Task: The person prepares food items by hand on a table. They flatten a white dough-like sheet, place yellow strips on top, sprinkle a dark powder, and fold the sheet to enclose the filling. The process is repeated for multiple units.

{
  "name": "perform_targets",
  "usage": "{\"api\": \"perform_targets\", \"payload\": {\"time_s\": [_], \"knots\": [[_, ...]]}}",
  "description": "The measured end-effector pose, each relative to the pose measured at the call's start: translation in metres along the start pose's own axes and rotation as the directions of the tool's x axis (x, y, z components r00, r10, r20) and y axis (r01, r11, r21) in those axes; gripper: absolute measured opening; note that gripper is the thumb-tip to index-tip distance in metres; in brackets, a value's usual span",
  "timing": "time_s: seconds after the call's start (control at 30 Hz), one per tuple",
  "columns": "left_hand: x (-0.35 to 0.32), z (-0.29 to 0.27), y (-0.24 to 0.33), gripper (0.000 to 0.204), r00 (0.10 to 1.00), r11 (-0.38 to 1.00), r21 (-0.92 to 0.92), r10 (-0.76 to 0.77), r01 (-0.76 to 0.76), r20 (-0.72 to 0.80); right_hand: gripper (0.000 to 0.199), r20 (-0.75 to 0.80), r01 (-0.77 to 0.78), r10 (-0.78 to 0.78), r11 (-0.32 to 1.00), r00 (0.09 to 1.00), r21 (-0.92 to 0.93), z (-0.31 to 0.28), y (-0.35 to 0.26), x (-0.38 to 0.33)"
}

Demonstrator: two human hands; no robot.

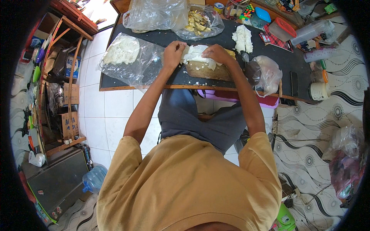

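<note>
Together, left hand (174, 54) and right hand (216, 54) grip the white chunk (197, 54), lying crosswise on the board (204, 71).

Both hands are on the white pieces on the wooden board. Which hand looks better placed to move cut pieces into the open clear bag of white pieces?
Probably the left hand: the clear bag lies directly beside it, while the right hand is across the wooden board.

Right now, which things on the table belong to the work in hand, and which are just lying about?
In use:
left hand and right hand, both on the white pieces
wooden board
bag of white slices
bag of peelings

Lying about:
puzzle cube
white cup
red-lidded box
</note>
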State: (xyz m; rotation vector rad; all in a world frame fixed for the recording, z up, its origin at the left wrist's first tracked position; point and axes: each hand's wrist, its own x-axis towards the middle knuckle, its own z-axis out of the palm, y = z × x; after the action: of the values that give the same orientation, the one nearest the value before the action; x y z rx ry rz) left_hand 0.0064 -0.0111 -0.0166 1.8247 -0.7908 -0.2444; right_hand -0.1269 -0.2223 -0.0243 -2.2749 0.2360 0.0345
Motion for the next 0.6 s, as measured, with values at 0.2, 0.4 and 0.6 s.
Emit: {"api": "perform_targets", "payload": {"time_s": [0.2, 0.4, 0.6], "knots": [[-0.015, -0.012, 0.02, 0.024, 0.993, 0.988, 0.109, 0.115, -0.113, -0.012, 0.022, -0.14, 0.196, -0.225, 0.961, 0.964, -0.196, 0.021, -0.008, -0.032], [-0.057, -0.008, 0.026, 0.028, 0.913, 0.872, 0.271, 0.392, -0.408, 0.114, 0.02, -0.262, 0.189, -0.368, 0.831, 0.892, -0.524, 0.055, -0.035, -0.068], [-0.077, 0.016, 0.02, 0.045, 0.852, 0.767, 0.379, 0.419, -0.517, 0.314, 0.027, -0.422, 0.12, -0.377, 0.846, 0.824, -0.519, 0.068, -0.041, -0.09]]}}
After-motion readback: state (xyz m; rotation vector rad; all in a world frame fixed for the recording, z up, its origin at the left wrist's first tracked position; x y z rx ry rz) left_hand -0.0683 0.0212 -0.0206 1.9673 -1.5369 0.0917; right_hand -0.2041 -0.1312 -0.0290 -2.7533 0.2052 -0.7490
